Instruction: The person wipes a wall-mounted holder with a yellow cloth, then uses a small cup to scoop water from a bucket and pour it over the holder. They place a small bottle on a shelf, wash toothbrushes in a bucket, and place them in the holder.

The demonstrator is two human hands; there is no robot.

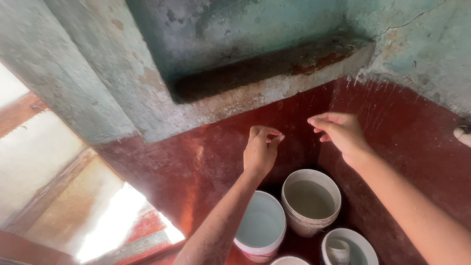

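Four round plastic pails of the packaging kind stand clustered at the lower centre of the frame, against the dark red wall. The left pail point(249, 249) is white with a pale bluish inside, and low on its outer wall sits a reddish printed patch point(255, 256), the only label-like mark I can make out. The middle pail point(301, 226), just up and to the right, is off-white and grimy outside and holds murky water. The lower-right pail point(367, 244) is white. Only the white rim of a fourth pail point(289, 258) shows at the bottom edge.
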